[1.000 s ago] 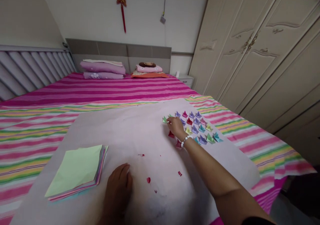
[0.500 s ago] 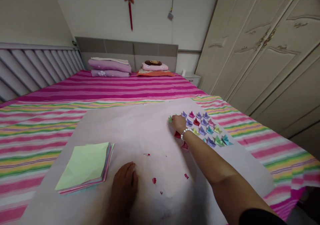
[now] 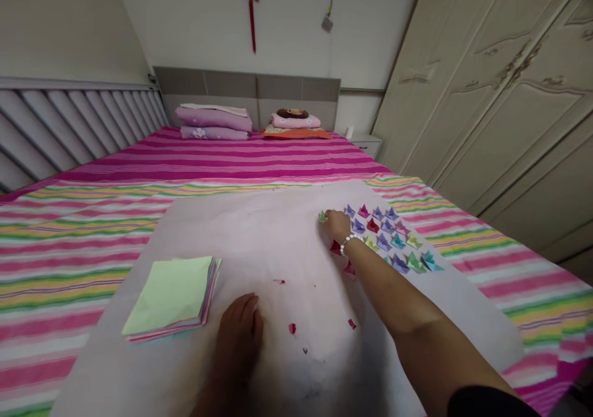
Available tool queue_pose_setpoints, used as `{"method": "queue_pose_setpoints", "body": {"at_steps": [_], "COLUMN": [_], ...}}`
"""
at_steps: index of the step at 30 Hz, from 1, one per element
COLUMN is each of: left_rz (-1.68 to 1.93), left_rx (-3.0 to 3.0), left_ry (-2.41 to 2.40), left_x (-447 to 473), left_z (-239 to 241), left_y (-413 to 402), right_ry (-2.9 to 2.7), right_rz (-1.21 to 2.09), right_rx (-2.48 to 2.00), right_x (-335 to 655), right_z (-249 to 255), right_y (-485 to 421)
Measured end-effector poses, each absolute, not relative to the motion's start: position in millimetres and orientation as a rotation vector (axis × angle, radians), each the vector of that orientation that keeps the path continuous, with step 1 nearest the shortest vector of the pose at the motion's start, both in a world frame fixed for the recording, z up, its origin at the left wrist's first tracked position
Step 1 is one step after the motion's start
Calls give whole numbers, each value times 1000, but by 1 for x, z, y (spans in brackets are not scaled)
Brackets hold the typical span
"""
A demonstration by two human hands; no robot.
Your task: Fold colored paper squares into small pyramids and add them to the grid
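My right hand (image 3: 337, 225), with a white beaded bracelet (image 3: 352, 240) at the wrist, reaches to the left edge of a group of folded paper pieces (image 3: 384, 225). Its fingers are pinched together at a small light green folded paper piece (image 3: 322, 217). Purple, red, pink, yellow, green and blue pieces stand in rows to the right, some hidden behind the wrist and forearm. Nearer to me, my left hand (image 3: 238, 333) rests on the large pale sheet (image 3: 250, 231), fingers loosely bent and thumb a little apart, with nothing visible in it.
A stack of square coloured papers (image 3: 173, 296), light green on top, lies left of my left hand. Small red paper scraps (image 3: 292, 328) are scattered between my arms. The sheet lies on a striped bed (image 3: 69, 244). Folded bedding (image 3: 215, 123) sits by the headboard; a wardrobe (image 3: 486, 114) stands at right.
The whole view has shifted slightly, so things appear a little farther right. My right hand stays at the light green piece, and my left hand keeps its place on the sheet.
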State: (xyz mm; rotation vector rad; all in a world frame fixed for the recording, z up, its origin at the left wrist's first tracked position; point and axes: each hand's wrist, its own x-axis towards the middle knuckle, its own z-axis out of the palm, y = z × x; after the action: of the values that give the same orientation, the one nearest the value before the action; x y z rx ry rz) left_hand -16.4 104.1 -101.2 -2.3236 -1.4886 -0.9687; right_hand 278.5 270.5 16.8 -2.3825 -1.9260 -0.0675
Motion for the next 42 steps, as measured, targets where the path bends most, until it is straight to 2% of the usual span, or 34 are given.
{"method": "queue_pose_setpoints", "body": {"at_steps": [6,11,15,19,27,42], "left_rz": [-966,-975,-972,-980,-984,-1021], "left_rx": [-2323,-2332,-2323,-2328,-2304,-2323], "left_ry": [-1461,-1430,-1401,-1405,-1397,-1459], "left_x": [-18,-19,-20,-20,-19,-16], "left_z": [-104,-106,-106,-106,-107,-100], "left_y": [106,110,112,112,112,106], "right_ry": [-2024,-2238,-2259,-2140,-1818,-1802], "right_rz": [-75,50,121,124,95,143], "right_rx": [-2115,-1739,-1626,-1703,-2096,-2331], "right_x": [247,201,188,213,292,289], "right_z": [25,8,-7,-4,20,3], "right_y": [228,164,131,137,216,281]}}
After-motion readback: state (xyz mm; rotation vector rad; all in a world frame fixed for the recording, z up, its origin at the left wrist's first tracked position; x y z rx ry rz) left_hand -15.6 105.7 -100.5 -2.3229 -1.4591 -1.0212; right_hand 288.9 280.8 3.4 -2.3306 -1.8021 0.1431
